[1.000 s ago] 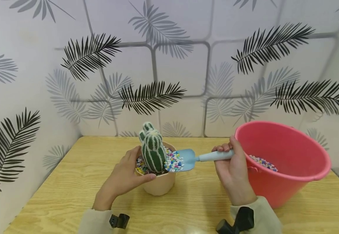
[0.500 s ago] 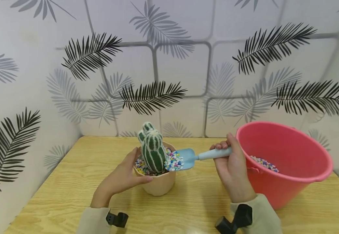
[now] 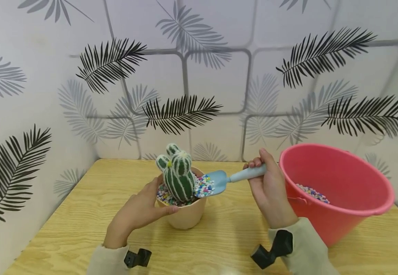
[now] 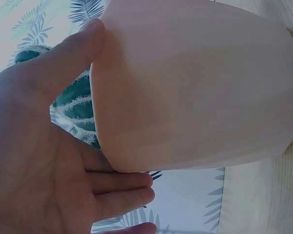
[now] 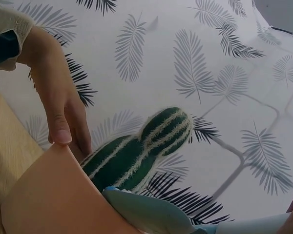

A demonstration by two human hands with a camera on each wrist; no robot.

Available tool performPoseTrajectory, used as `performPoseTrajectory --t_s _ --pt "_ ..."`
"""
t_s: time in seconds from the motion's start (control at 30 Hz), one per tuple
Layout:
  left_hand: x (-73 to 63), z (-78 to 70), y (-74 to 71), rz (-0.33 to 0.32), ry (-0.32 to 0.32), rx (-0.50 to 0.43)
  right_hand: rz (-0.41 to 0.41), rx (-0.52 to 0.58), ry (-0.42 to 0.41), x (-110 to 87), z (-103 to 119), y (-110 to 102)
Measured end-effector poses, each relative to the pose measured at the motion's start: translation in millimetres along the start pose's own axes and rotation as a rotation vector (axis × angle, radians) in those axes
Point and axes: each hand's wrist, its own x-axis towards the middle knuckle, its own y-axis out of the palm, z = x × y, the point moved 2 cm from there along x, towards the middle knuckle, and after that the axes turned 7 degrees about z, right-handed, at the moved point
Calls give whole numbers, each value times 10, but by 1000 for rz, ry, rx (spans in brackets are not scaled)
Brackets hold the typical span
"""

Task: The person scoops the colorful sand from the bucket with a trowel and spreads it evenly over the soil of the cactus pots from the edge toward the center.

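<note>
Pebbles (image 3: pixel 204 186) lay heaped on the tip of the blue scoop (image 3: pixel 220 180), which reached over the rim of the pot (image 3: pixel 185 217) beside the cactus (image 3: pixel 178 183), presumably to keep strays off the table (image 3: pixel 65 236). The left hand (image 3: pixel 140 209) clasped the rim opposite the scoop, thumb and fingers parted around it, likely bracing the pot against a nudge. The pot stood on the table, its near rim under the left thumb, while the right hand's (image 3: pixel 269 187) curled fingers gripped the scoop's handle, well back from the pebbles.
</note>
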Motion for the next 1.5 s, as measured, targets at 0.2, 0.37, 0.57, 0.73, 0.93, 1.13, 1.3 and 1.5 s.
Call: performPoseTrajectory --t_s 0.2,0.37,0.57,0.73,0.93,1.13,1.3,1.5 --pt "15 -9 2 9 -26 10 -4 -41 -11 16 41 56" --pt "-11 -43 4 31 -94 37 -4 -52 -8 21 49 70" --pt "-48 -131 21 13 -137 116 -38 -51 27 23 32 68" --pt "-56 -187 45 -12 -188 201 -53 -39 32 22 -3 64" --pt "-57 -199 9 -16 -227 215 -35 -85 11 32 -31 85" --pt "-19 17 -26 0 -64 -33 -20 -96 -2 43 -20 122" --pt "40 172 6 43 58 -170 13 -96 4 54 10 167" --pt "54 213 3 58 56 -192 39 -86 8 77 76 219"
